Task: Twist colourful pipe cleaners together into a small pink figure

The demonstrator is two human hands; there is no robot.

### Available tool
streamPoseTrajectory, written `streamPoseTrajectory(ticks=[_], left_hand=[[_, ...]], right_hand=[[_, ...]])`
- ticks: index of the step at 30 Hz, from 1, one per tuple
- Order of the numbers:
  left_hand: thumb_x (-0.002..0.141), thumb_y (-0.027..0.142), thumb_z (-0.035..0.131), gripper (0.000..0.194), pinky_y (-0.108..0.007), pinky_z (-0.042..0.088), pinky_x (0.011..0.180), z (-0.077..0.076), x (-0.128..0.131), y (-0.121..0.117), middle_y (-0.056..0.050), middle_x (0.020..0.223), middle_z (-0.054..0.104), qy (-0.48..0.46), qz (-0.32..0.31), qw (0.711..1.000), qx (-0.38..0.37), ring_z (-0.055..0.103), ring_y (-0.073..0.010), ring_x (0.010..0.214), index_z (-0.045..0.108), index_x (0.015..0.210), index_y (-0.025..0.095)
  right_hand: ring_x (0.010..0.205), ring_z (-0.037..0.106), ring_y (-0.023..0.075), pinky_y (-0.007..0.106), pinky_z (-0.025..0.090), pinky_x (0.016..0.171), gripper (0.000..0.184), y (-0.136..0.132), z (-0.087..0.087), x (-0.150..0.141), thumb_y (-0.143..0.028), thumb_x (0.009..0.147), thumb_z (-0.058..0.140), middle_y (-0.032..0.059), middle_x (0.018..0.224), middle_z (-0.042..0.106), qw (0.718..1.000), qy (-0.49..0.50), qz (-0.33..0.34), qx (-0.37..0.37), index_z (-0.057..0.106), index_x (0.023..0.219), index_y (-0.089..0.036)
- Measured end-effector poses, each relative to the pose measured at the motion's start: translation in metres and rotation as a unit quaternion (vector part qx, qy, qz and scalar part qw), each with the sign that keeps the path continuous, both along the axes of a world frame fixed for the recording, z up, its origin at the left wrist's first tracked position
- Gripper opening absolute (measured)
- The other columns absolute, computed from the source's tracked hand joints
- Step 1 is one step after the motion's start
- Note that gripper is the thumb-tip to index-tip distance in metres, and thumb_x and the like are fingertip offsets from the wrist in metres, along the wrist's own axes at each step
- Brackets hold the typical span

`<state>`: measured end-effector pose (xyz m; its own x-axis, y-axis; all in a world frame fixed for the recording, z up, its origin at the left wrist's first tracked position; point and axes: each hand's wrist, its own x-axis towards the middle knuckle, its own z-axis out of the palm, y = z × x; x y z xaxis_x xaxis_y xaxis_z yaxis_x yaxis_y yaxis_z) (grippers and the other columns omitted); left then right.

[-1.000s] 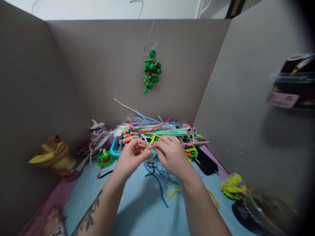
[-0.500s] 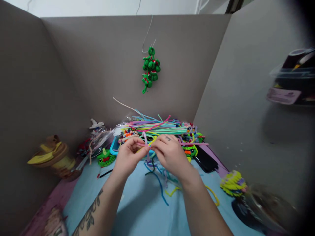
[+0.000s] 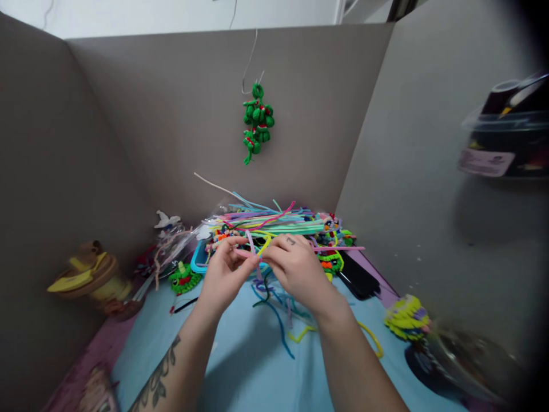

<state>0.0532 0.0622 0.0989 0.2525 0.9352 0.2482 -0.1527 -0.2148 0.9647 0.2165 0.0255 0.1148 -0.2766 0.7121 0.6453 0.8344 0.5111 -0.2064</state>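
Observation:
Over the middle of the light blue mat, my left hand (image 3: 227, 269) pinches several crossed pipe cleaners between thumb and fingers. My right hand (image 3: 294, 266) is closed on them from the other side, its fingertips almost meeting my left thumb. A lilac pipe cleaner (image 3: 250, 240) stands up in a loop between the hands, beside a yellow pipe cleaner (image 3: 264, 245). The long end of a pink pipe cleaner (image 3: 341, 249) sticks out to the right behind my right hand. My fingers hide where the strands cross.
A heap of colourful pipe cleaners (image 3: 274, 220) lies at the back, above a blue tray (image 3: 198, 257). A black phone (image 3: 359, 276) is to the right. Loose strands, including a blue one (image 3: 281, 329), lie below. Green figures (image 3: 258, 120) hang from a wire on the back panel.
A pink strand at my left fingers now forms a more bent, wider curve. Both hands stay close together in nearly the same place; the view has shifted slightly.

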Motion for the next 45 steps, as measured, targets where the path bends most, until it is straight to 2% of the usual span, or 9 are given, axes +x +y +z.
streamPoseTrajectory(ticks=[8, 14, 19, 25, 28, 35, 39, 42, 45], left_hand=[[0.072, 0.021, 0.073, 0.028, -0.019, 0.044, 0.063, 0.001, 0.002, -0.002, 0.005, 0.070, 0.060, 0.020, 0.018, 0.999, 0.038, 0.057, -0.0088, 0.067, 0.056, 0.095, 0.018], [0.069, 0.028, 0.076, 0.021, -0.021, 0.044, 0.059, 0.002, 0.002, -0.001, 0.002, 0.069, 0.062, 0.051, 0.012, 0.999, 0.015, 0.057, -0.0107, 0.063, 0.061, 0.078, 0.016], [0.071, 0.030, 0.073, 0.020, -0.020, 0.041, 0.056, -0.003, 0.001, 0.003, 0.002, 0.065, 0.061, 0.082, 0.019, 0.996, 0.018, 0.057, -0.0104, 0.060, 0.060, 0.074, 0.015], [0.075, 0.025, 0.068, 0.031, -0.020, 0.039, 0.057, -0.008, 0.002, 0.005, 0.008, 0.062, 0.057, 0.036, 0.008, 0.999, 0.006, 0.054, -0.0090, 0.057, 0.043, 0.094, 0.021], [0.072, 0.022, 0.068, 0.034, -0.020, 0.038, 0.057, -0.009, 0.004, 0.004, 0.009, 0.064, 0.055, 0.007, 0.025, 1.000, 0.013, 0.052, -0.0080, 0.057, 0.039, 0.090, 0.022], [0.078, 0.028, 0.063, 0.030, -0.019, 0.036, 0.059, -0.003, 0.001, 0.003, 0.009, 0.059, 0.055, 0.008, 0.007, 1.000, -0.013, 0.050, -0.0072, 0.056, 0.041, 0.097, 0.020], [0.078, 0.031, 0.064, 0.034, -0.021, 0.038, 0.060, -0.004, -0.001, 0.005, 0.005, 0.066, 0.062, 0.027, -0.003, 1.000, -0.012, 0.056, -0.0101, 0.062, 0.042, 0.101, 0.020], [0.077, 0.030, 0.065, 0.035, -0.022, 0.040, 0.061, -0.005, -0.002, 0.006, 0.003, 0.067, 0.065, 0.057, 0.011, 0.998, 0.004, 0.059, -0.0120, 0.064, 0.042, 0.101, 0.020], [0.076, 0.027, 0.067, 0.033, -0.020, 0.037, 0.056, -0.005, -0.002, 0.006, 0.006, 0.060, 0.061, 0.072, 0.024, 0.997, 0.014, 0.054, -0.0100, 0.057, 0.044, 0.098, 0.020]], right_hand=[[0.084, 0.052, 0.0183, 0.031, 0.033, 0.076, 0.013, -0.001, 0.001, -0.002, -0.018, 0.090, 0.056, 0.0042, 0.085, 0.063, 1.000, -0.020, -0.009, 0.009, 0.066, 0.082, -0.019], [0.082, 0.052, 0.0181, 0.031, 0.033, 0.075, 0.013, 0.001, 0.000, -0.002, -0.018, 0.088, 0.057, 0.0036, 0.083, 0.063, 0.999, -0.032, -0.021, 0.019, 0.065, 0.079, -0.019], [0.082, 0.052, 0.0177, 0.031, 0.033, 0.075, 0.014, 0.002, -0.002, -0.004, -0.016, 0.088, 0.057, 0.0035, 0.083, 0.064, 0.999, -0.033, -0.023, 0.013, 0.066, 0.078, -0.020], [0.083, 0.052, 0.0182, 0.031, 0.033, 0.076, 0.011, 0.003, -0.003, -0.008, -0.020, 0.087, 0.060, 0.0033, 0.085, 0.065, 0.999, -0.041, -0.018, 0.007, 0.065, 0.077, -0.019], [0.082, 0.052, 0.0180, 0.031, 0.033, 0.076, 0.011, 0.003, -0.003, -0.009, -0.020, 0.087, 0.060, 0.0030, 0.084, 0.065, 0.999, -0.043, -0.019, 0.007, 0.065, 0.078, -0.019], [0.084, 0.053, 0.0183, 0.031, 0.032, 0.077, 0.010, 0.004, -0.005, -0.004, -0.017, 0.087, 0.060, 0.0034, 0.086, 0.065, 0.999, -0.021, -0.039, 0.006, 0.066, 0.080, -0.019], [0.083, 0.052, 0.0179, 0.030, 0.032, 0.076, 0.009, 0.007, -0.006, -0.003, -0.018, 0.086, 0.061, 0.0029, 0.085, 0.065, 0.999, -0.024, -0.042, 0.004, 0.066, 0.079, -0.019], [0.083, 0.052, 0.0179, 0.030, 0.032, 0.076, 0.009, 0.008, -0.007, -0.004, -0.017, 0.086, 0.062, 0.0029, 0.086, 0.065, 0.999, -0.031, -0.042, -0.001, 0.066, 0.078, -0.019], [0.084, 0.052, 0.0180, 0.031, 0.032, 0.076, 0.009, 0.008, -0.008, -0.005, -0.017, 0.085, 0.062, 0.0026, 0.086, 0.064, 0.998, -0.034, -0.044, -0.005, 0.066, 0.077, -0.019]])
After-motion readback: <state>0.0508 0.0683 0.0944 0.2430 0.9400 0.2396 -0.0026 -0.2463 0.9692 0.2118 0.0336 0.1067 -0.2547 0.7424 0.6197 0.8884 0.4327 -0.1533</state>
